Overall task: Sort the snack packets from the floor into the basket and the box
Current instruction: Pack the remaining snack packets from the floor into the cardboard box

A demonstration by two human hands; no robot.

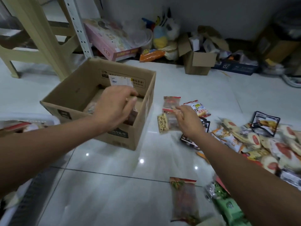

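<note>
Left hand (114, 106) over box (121, 141), grip unclear; right hand (187, 120) spread above packets (170, 103), print blurred

light: dim, cool indoor light from above, your whole frame underexposed.
glare: small white spots on the glossy floor (114, 185), lower centre.
blur: your right hand (187, 123) and the packets (276, 149) at the right edge smear.
distortion: wide-angle bend at the edges; the stool (37, 30) at upper left leans.

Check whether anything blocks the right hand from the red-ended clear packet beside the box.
Nothing visible does. The right hand has its fingertips at the clear packet; bare floor separates packet and box.
</note>
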